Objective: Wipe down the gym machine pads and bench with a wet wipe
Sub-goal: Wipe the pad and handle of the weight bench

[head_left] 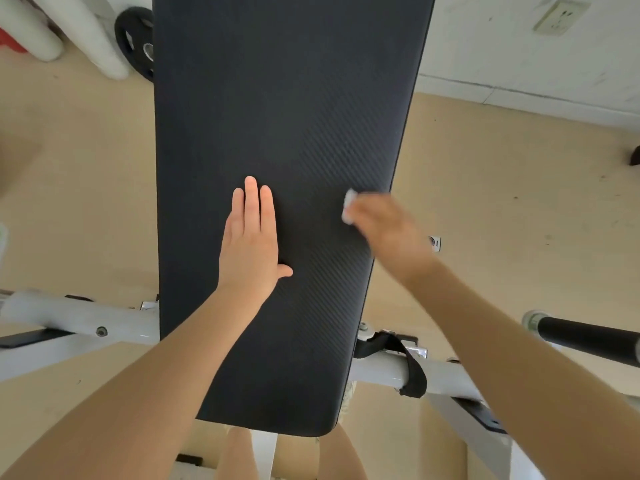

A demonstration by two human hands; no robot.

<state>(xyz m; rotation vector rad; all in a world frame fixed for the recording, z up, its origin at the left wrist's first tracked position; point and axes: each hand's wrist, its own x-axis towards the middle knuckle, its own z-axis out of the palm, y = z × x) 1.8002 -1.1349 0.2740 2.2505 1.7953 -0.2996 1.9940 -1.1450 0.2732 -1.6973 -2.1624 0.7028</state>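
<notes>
One long black bench pad (pixel 277 133), ribbed diagonal texture, rounded near corners, runs away from the person under both hands. One small white wipe (pixel 349 206), bunched, only a bit shows past the fingers of the right hand (pixel 388 233). Right hand is motion-blurred, fingers curled over the wipe, gripping it against the pad near the pad's right edge. Left hand (pixel 251 244) lies flat on the pad just left of the right hand, fingers straight and together, thumb out to the side, holding nothing.

White metal frame (pixel 79 320) crosses below both wrists, under the pad. One black strap (pixel 410 368) wraps the frame tube beneath the right forearm. One black foam roller (pixel 588 337) sits right of the right arm. One black weight plate (pixel 135 39) far ahead of the left hand, beside the pad's left edge. One wall socket (pixel 559 15) far ahead of the right hand. Tan floor (pixel 502 202) on both sides.
</notes>
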